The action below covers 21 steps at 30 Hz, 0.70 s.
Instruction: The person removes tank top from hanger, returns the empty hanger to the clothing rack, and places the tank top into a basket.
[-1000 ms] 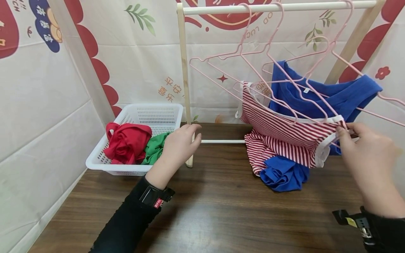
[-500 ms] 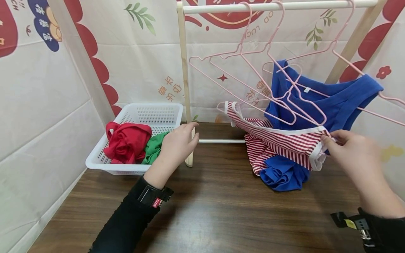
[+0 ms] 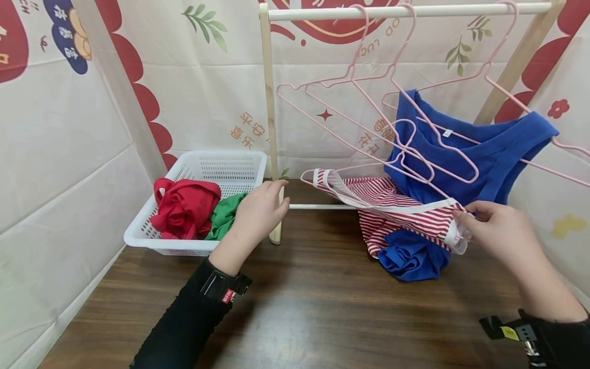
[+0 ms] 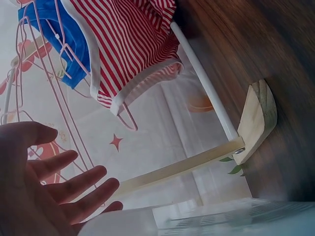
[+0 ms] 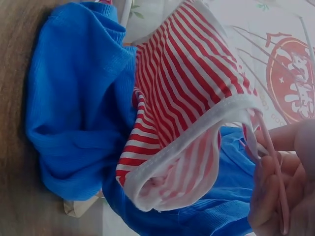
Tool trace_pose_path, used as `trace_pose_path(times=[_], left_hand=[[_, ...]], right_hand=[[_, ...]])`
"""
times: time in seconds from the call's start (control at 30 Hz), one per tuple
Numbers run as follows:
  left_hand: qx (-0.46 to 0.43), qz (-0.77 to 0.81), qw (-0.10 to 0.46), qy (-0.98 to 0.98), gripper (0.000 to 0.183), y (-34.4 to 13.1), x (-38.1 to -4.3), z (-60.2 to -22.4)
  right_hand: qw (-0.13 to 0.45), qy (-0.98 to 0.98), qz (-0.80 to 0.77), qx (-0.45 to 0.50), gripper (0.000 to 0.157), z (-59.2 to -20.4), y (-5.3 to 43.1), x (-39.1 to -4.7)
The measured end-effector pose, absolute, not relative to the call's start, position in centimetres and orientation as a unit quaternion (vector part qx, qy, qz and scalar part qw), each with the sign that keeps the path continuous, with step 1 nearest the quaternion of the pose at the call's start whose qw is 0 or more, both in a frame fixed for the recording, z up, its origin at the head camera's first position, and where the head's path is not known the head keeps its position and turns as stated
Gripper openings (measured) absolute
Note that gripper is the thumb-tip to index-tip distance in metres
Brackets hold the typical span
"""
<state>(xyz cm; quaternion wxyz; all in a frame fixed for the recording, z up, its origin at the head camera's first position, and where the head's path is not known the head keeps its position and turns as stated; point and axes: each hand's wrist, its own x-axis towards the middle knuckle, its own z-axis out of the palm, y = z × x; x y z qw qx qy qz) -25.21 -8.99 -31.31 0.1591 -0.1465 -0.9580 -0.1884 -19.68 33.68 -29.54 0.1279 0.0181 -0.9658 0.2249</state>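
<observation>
A red-and-white striped tank top (image 3: 401, 202) sits on a pink hanger (image 3: 401, 148), whose hook rises in front of the rack's hangers. My right hand (image 3: 502, 230) pinches the hanger's right end at the top's shoulder strap. Up close in the right wrist view, thumb and fingers grip the pink hanger arm (image 5: 273, 162) beside the white-trimmed armhole (image 5: 192, 142). Over the basket's right edge, my left hand (image 3: 260, 210) hovers with its fingers loosely extended and nothing in them; its spread fingers (image 4: 83, 187) show in the left wrist view.
A white basket (image 3: 138, 238) at left holds red cloth (image 3: 186, 207) and green cloth (image 3: 226, 218). The wooden rack's white rail (image 3: 322, 14) carries several pink hangers. A blue tank top (image 3: 479, 143) hangs from one at right, its blue lower end (image 3: 415, 256) reaching down by the tabletop (image 3: 322, 307).
My right hand has drawn the striped top and its hanger left and down, away from the blue top's shoulder. The hanger's hook has tipped leftward and lower. My left hand has barely moved.
</observation>
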Motion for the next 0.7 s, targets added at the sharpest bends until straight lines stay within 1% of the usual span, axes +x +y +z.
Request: trace_pose_path(times=[0.23,0.5,0.6,0.7], left_hand=[[-0.159,-0.182,0.154,-0.958,0.046,-8.8,-25.2,-31.5],[-0.164,-0.190,0.157,-0.955,0.048,-8.8,-25.2,-31.8],[-0.169,-0.196,0.149,-0.954,0.049,-8.9,-25.3,-31.9],[-0.175,-0.200,0.140,-0.954,0.050,-8.9,-25.3,-31.9]], right_hand=[[0.085,-0.961,0.262,0.027,0.044,-30.1,33.3,-19.5],[0.071,-0.958,0.272,0.047,0.042,-30.1,32.9,-19.3],[0.069,-0.957,0.277,0.055,0.042,-30.1,32.7,-19.2],[0.069,-0.953,0.286,0.067,0.039,-30.1,32.5,-19.1]])
